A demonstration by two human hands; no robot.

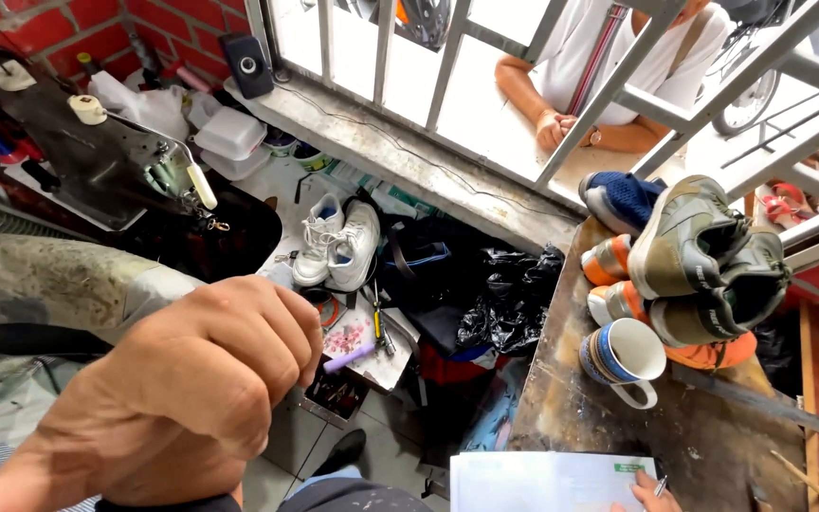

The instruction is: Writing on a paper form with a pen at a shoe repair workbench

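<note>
The left hand (206, 379) was raised close to the camera, curled into a loose fist with the fingers pressed together; whether anything sat inside it I could not tell, since only the back and knuckles showed. The right hand (645, 493) was nearly cut off by the bottom edge. Only fingertips showed, seemingly pinching a pen (660, 486) at the lower corner of a white notebook (547, 482), probably pinning the page flat for writing.

That notebook lay at the near end of the worn wooden tabletop (609, 417). Just beyond it stood a blue-striped mug (623, 358), and behind the mug a stack of olive-grey sneakers (708, 261) piled on orange-soled ones, likely heaped there to keep pairs together and leave the near end free. A blue shoe (621, 197) lay farther back, by the window bars (447, 66).

Left of the tabletop, lower down, a pair of white sneakers (336, 245) stood upright on a cluttered shelf, with black plastic bags (509, 294) between them and the tabletop. A dark stitching machine (97, 156) occupied the far left.

Beyond the bars another person's forearms (561, 128) rested on the sill, the rest hidden.
</note>
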